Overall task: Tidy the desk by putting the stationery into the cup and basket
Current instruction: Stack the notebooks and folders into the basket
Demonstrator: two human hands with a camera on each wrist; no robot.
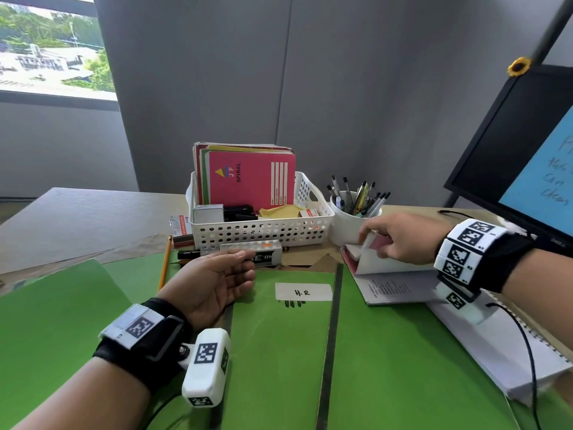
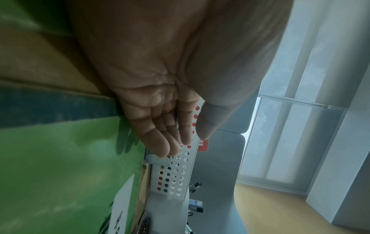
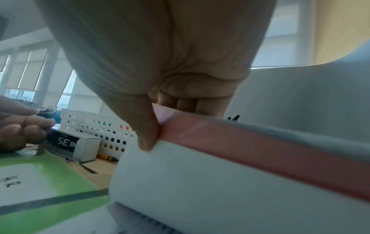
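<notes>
Your right hand [image 1: 400, 235] pinches the raised pink cover and white pages of an open book [image 1: 389, 276], thumb [image 3: 147, 134] in front and fingers curled behind; the book lies flat under your wrist, its spine running away from you toward the cup [image 1: 348, 223] of pens just past your fingertips. Your left hand [image 1: 214, 280] hovers relaxed, palm up, holding nothing. Just beyond its fingertips a staple box [image 1: 263, 251] lies with its long axis left to right along the front wall of the basket [image 1: 263, 232], and a pencil [image 1: 165, 263] to its left points away from you.

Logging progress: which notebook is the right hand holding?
The open pink-covered book beside the white cup; the right hand pinches its pages. The other notebooks stand in the basket.
</notes>
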